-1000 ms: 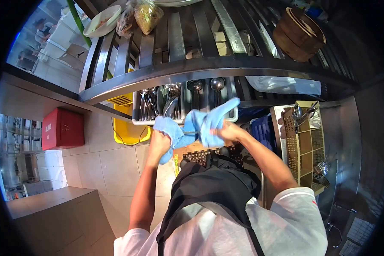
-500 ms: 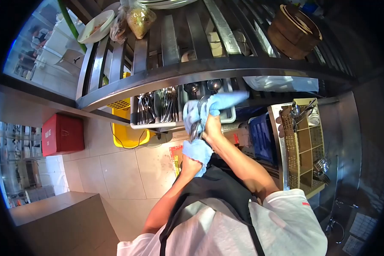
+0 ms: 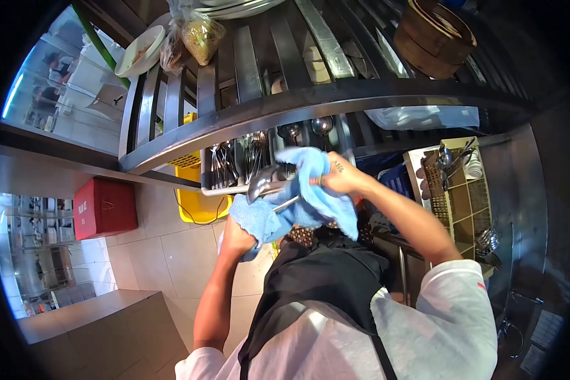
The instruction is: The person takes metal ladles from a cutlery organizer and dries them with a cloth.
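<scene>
Wrapped in one end of a light blue cloth (image 3: 320, 199), my left hand (image 3: 237, 237) is closed around cloth and part of some metal utensils. My right hand (image 3: 342, 177) grips the cloth's other end. A ladle-like metal utensil (image 3: 261, 183) sticks up between the hands, and a thin metal handle (image 3: 287, 204) spans the gap between them. Just beyond is a grey cutlery tray (image 3: 225, 190) with forks and spoons (image 3: 253, 152) at the left and ladles (image 3: 322, 125) at the right.
A slatted metal shelf (image 3: 335, 95) crosses above the tray, bearing a bamboo steamer (image 3: 434, 41), a white dish (image 3: 139, 52) and bagged food (image 3: 201, 39). A divided cutlery rack (image 3: 465, 209) is at the right. At the left are a yellow bin (image 3: 199, 206) and a red box (image 3: 106, 208).
My left hand has moved up and left, away from my right hand. The ladle-like utensil now shows left of the cloth, and the cloth's loose end hangs lower.
</scene>
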`<state>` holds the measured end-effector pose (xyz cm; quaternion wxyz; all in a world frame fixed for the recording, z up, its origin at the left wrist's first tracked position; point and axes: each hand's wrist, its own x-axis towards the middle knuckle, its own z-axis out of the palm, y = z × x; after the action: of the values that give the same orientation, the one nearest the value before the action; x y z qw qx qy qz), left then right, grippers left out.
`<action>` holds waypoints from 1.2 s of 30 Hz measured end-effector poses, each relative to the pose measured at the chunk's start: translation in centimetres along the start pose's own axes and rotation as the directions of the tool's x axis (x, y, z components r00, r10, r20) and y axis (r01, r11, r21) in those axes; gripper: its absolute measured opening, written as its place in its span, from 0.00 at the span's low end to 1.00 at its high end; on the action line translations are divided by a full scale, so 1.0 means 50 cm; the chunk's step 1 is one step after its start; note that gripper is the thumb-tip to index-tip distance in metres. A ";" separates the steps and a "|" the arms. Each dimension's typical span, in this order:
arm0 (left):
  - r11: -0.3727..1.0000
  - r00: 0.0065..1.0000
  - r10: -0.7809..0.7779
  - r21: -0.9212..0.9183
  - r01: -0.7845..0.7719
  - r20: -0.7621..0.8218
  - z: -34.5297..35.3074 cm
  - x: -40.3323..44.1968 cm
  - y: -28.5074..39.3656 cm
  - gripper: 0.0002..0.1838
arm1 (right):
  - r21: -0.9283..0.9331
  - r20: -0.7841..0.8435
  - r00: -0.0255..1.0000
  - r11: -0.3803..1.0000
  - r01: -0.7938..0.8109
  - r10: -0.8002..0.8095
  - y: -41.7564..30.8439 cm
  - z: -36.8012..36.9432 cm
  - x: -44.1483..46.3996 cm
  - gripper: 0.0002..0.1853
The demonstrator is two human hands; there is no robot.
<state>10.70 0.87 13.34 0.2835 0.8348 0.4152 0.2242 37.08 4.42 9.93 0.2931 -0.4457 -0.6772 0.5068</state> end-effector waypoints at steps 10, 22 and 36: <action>0.772 0.787 -0.564 -0.499 0.394 -0.250 0.244 0.028 0.009 0.08 | 0.860 -0.459 0.444 0.511 0.005 0.769 0.101 0.283 0.003 0.18; 0.600 0.869 -0.495 -0.719 0.351 0.010 0.319 -0.082 -0.091 0.15 | 0.847 0.034 0.903 0.467 -0.254 0.429 0.218 0.070 0.000 0.07; 0.695 0.918 -0.395 -0.644 0.320 0.029 0.090 0.002 -0.047 0.09 | 0.147 -0.457 0.890 0.987 0.066 0.008 0.081 0.052 0.020 0.08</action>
<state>12.14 0.81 8.48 0.5634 0.5780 0.4839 0.3381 35.69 4.57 5.19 0.4857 -0.5172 -0.5538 0.4358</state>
